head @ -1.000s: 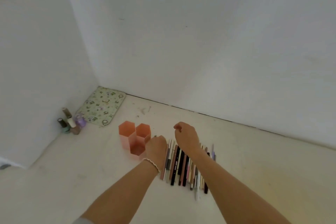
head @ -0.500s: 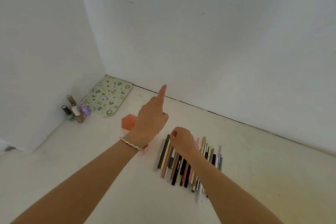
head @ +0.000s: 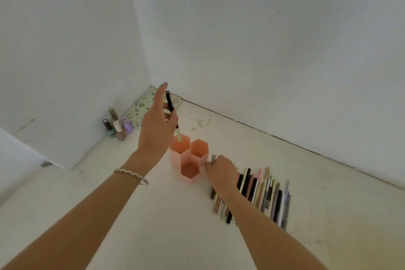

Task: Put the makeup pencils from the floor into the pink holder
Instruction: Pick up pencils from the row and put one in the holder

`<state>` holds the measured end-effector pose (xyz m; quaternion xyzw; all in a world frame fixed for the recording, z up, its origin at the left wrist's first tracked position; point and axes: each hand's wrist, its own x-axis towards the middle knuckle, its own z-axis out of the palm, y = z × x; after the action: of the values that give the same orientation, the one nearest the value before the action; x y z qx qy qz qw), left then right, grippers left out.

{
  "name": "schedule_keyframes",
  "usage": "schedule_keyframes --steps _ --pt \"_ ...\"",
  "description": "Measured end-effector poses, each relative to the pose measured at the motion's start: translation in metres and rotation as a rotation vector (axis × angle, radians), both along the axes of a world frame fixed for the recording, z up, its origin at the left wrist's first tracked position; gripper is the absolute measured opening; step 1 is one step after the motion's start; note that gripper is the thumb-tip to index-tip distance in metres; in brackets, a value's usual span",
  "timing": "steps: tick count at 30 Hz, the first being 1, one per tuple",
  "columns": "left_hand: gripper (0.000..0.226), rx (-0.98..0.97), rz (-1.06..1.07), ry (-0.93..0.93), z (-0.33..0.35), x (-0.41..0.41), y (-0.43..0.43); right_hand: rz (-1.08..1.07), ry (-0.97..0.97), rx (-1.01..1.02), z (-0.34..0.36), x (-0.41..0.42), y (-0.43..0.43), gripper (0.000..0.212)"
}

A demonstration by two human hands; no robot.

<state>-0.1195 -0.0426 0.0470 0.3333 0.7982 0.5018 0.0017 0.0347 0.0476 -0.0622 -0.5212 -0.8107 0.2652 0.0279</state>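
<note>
Holding one black-and-pale pencil [head: 173, 116] near upright, the left hand [head: 156, 129] is raised at the centre of the frame, thumb and fingers pinched on the pencil's middle and the forefinger stretched upward. The pencil's pale lower tip sits over the mouth of the rear-left cup of the pink holder [head: 188, 158]. That holder stands on the floor [head: 131, 215] just below centre and has three six-sided cups joined together: two taller ones behind and one shorter one in front. A thin bracelet [head: 131, 176] circles the left wrist.

Just right of the holder, the right hand [head: 221, 173] is low on the floor, fingers curled closed around one grey pencil [head: 213, 159] whose end sticks up above the knuckles. It rests over the upper end of the row of pencils [head: 263, 195], which lie side by side on the floor in the lower right of centre, touching one another. Roughly twenty are there; the forearm hides several, so an exact count cannot be given. Colours include black, pink, beige, grey and lilac.

At the left of centre, against the wall, four small bottles [head: 116, 125] stand in a cluster: two with dark caps, one pale, one purple. Behind them, one flowered mat [head: 140, 107] lies in the corner.
</note>
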Motion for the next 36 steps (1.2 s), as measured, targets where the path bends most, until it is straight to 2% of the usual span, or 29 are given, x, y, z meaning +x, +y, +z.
schedule_keyframes --steps 3,5,7,9,12,15,17,19,23,25,27,29,31,33,36 --pt "0.054 0.056 0.085 -0.004 -0.005 -0.013 -0.01 -0.167 0.328 0.023 0.028 -0.01 0.018 0.019" --pt "0.049 -0.001 0.053 -0.034 -0.018 -0.012 -0.014 -0.201 0.517 0.065 0.047 -0.016 0.03 0.018" --pt "0.048 -0.091 -0.017 -0.091 -0.035 -0.006 -0.017 -0.188 0.687 0.095 0.062 -0.019 0.036 0.026" --pt "0.041 -0.184 -0.07 -0.083 -0.053 -0.002 -0.019 -0.14 0.8 0.116 0.072 -0.02 0.036 0.035" --pt "0.033 -0.242 -0.106 -0.021 -0.062 -0.002 -0.023 -0.08 0.925 0.13 0.081 -0.024 0.028 0.029" --pt "0.036 -0.072 0.01 0.004 -0.046 -0.01 -0.023 -0.011 1.026 0.124 0.087 -0.034 0.016 0.027" --pt "0.035 0.102 0.12 -0.055 -0.027 -0.016 -0.021 0.052 1.018 0.096 0.087 -0.044 0.005 0.03" --pt "0.036 0.19 0.171 -0.123 -0.008 -0.015 -0.016 0.137 0.93 0.077 0.08 -0.052 -0.006 0.033" --pt "0.038 0.218 0.137 -0.231 0.011 -0.002 -0.008 0.29 0.596 0.157 0.052 -0.053 -0.019 0.012" --pt "0.038 0.195 0.107 -0.251 0.015 0.011 -0.003 0.296 0.563 0.206 0.042 -0.047 -0.022 0.008" --pt "0.034 0.188 0.073 -0.26 0.014 0.029 0.004 0.231 0.631 0.224 0.043 -0.039 -0.016 0.019" --pt "0.025 0.098 0.016 -0.248 0.005 0.051 0.016 0.086 0.72 0.239 0.05 -0.026 -0.001 0.026" --pt "0.015 -0.195 -0.092 -0.203 -0.013 0.074 0.032 -0.056 0.745 0.232 0.056 -0.009 0.021 0.029" --pt "0.016 -0.511 -0.238 -0.141 -0.036 0.098 0.046 -0.147 0.724 0.195 0.058 0.011 0.041 0.03" --pt "0.022 -0.795 -0.341 0.064 -0.066 0.123 0.06 -0.19 0.66 0.158 0.052 0.038 0.057 0.031"
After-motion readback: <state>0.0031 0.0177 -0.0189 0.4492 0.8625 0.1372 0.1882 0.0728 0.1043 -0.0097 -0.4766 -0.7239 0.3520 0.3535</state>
